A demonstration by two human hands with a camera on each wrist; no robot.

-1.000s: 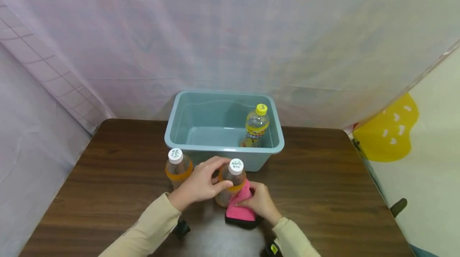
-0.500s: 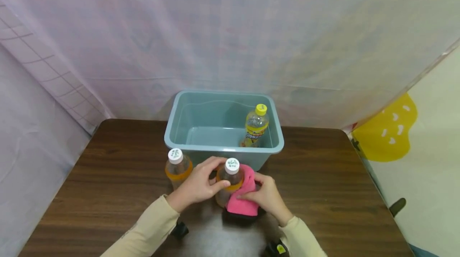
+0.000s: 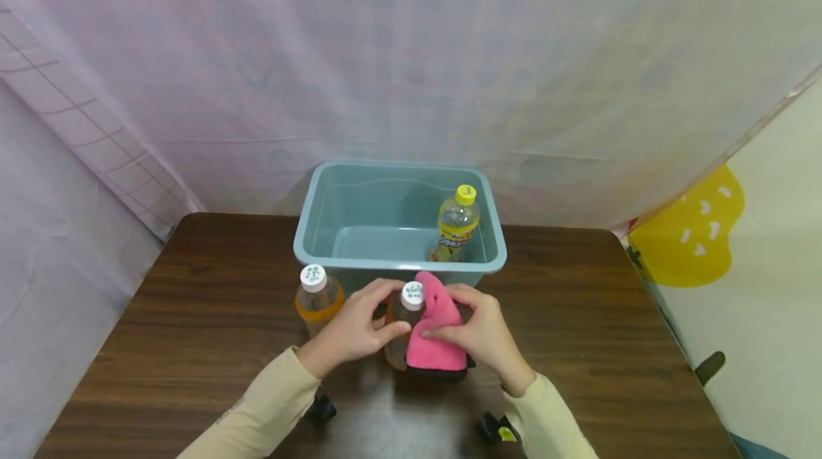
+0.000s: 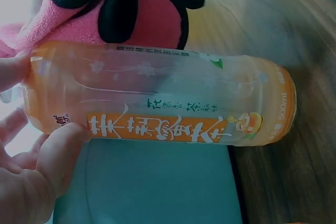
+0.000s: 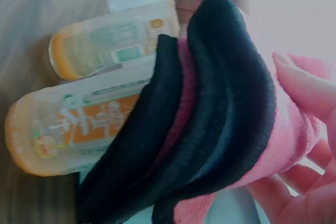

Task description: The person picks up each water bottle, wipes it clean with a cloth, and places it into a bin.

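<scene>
An upright clear plastic bottle (image 4: 157, 98) with an orange-and-white label and a white cap stands in front of the bin. My left hand (image 3: 358, 322) grips its upper part, thumb on the near side. Against the bottle's right side, my right hand (image 3: 480, 327) pinches a pink towel (image 3: 437, 343) with black edging between thumb and fingers. Its black folds (image 5: 226, 98) fill the middle of the right wrist view and cover part of the bottle. Just left of my left hand, a second white-capped bottle (image 3: 319, 305) of the same look stands on the table.
A blue-grey plastic bin (image 3: 401, 266) sits behind the bottles at the back of the brown wooden table (image 3: 578, 345). Inside it, at the right, leans a yellow-capped bottle (image 3: 458, 227). A pale curtain (image 3: 411, 73) hangs beyond the table's far edge.
My right hand has lifted the towel up along the bottle's right side, its top now level with the cap. The bottle has shifted slightly left; my left hand keeps its grip.
</scene>
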